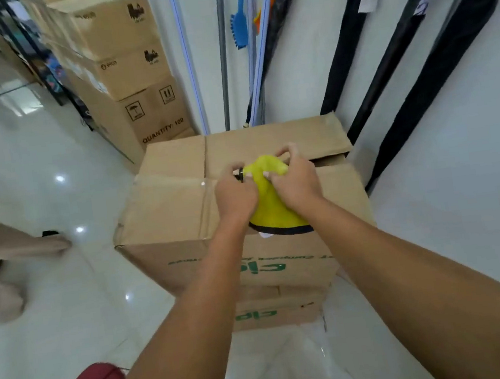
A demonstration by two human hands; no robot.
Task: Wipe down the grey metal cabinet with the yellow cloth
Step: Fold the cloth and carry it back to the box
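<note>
Gripping the yellow cloth [271, 208] from either side, the left hand [237, 195] and the right hand [297, 183] bunch its upper part between curled fingers and thumbs. The fabric bulges up between the two hands and hangs below them, ending in a black-trimmed edge. Directly beneath the hands lies the top of a large cardboard box [175, 208], which stands on a second box [276, 309] on the glossy white floor [69, 321]. Beyond the hands, a blue brush [238, 30] and long black covers [391, 71] stand against the white wall. Beyond and to the left of the left hand rises a stack of cartons [122, 60]. Far to the left, another person's legs [3, 241] appear, blurred.
</note>
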